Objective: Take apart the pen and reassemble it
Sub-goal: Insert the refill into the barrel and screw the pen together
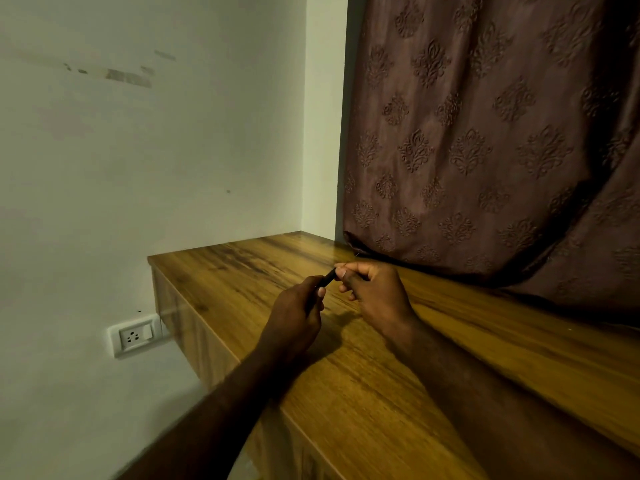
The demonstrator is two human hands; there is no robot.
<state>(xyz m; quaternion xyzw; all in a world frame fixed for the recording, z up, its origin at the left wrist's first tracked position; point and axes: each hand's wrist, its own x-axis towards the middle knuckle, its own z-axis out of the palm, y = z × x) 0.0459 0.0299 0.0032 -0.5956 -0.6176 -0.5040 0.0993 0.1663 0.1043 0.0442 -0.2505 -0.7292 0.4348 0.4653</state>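
A dark, slim pen point(328, 276) is held between both hands just above the wooden desk top point(363, 382). My left hand point(298, 310) grips its lower end in closed fingers. My right hand point(374, 292) pinches the pen's upper end between thumb and fingertips. Only a short dark stretch of the pen shows between the hands; the rest is hidden inside them. I cannot tell whether the pen is in one piece or parted.
A brown patterned curtain point(485, 133) hangs down onto the desk's back right. A pale wall stands at the left, with a white socket and switch point(135, 336) below the desk's left edge point(194, 320).
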